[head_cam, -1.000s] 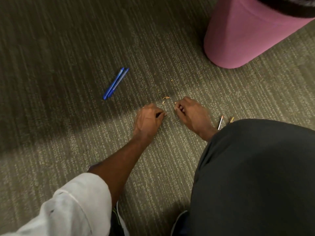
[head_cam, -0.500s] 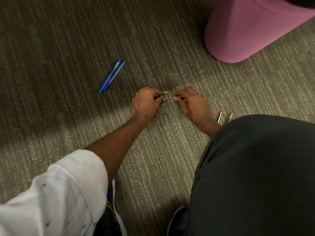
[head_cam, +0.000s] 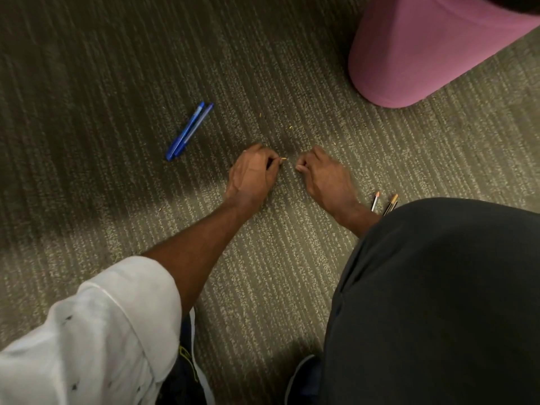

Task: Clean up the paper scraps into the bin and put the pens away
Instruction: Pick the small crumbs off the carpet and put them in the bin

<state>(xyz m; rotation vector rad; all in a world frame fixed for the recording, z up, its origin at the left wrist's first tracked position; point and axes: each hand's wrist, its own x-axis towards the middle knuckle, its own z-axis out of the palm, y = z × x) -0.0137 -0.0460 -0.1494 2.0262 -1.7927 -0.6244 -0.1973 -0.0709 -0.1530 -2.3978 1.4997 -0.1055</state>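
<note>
My left hand [head_cam: 252, 174] rests on the carpet with its fingers pinched on a tiny tan paper scrap [head_cam: 283, 159] at their tips. A short gap to the right, my right hand [head_cam: 325, 174] is curled shut with its fingertips together; whether it holds scraps is hidden. A few more tiny scraps [head_cam: 291, 127] lie on the carpet just beyond both hands. Two blue pens [head_cam: 189, 131] lie side by side to the left of my left hand. Two more pens [head_cam: 383, 202] poke out from behind my knee, right of my right wrist.
A pink bin [head_cam: 420, 51] stands at the upper right, beyond my right hand. My dark-trousered knee [head_cam: 438, 287] fills the lower right and hides most of the two pens there. A shoe [head_cam: 187, 363] shows under my left sleeve. Striped grey-green carpet [head_cam: 117, 68] covers everything else.
Both hands shifted slightly forward over the carpet, gathering scraps. The small cluster of scraps that lay between them a second ago is gone; one scrap now sits in my left fingertips.
</note>
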